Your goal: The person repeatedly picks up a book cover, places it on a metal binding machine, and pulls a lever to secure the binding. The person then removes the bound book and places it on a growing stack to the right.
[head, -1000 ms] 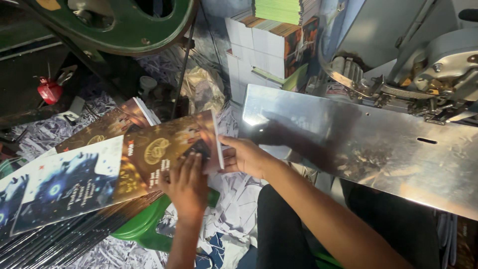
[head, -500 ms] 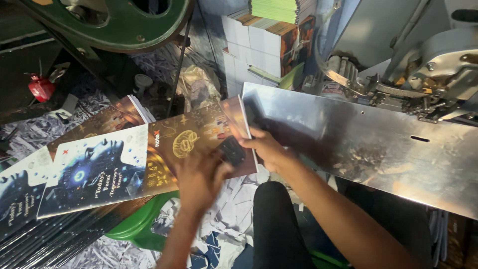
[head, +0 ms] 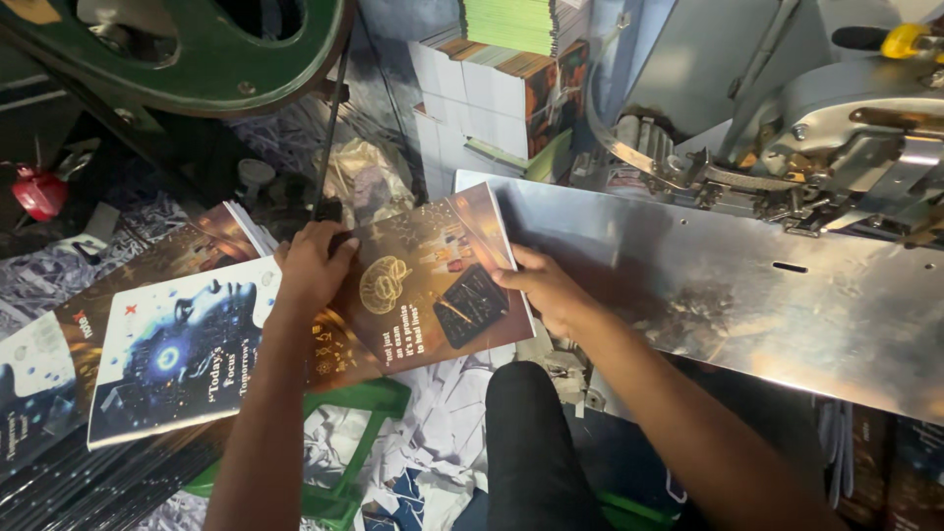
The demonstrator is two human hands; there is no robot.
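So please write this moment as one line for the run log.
left hand: on brown booklet | right hand: grips its right edge | metal plate: beside

Booklet point(head: 433, 285) btwn hands, metal plate point(head: 747, 295) right, stack point(head: 147, 344) left.

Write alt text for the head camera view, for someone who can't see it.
Seen from above, a person's left hand and right hand hold a brown printed booklet by its opposite edges, beside a shiny metal machine table. More printed covers lie fanned out to the left, with paper scraps on the floor below.
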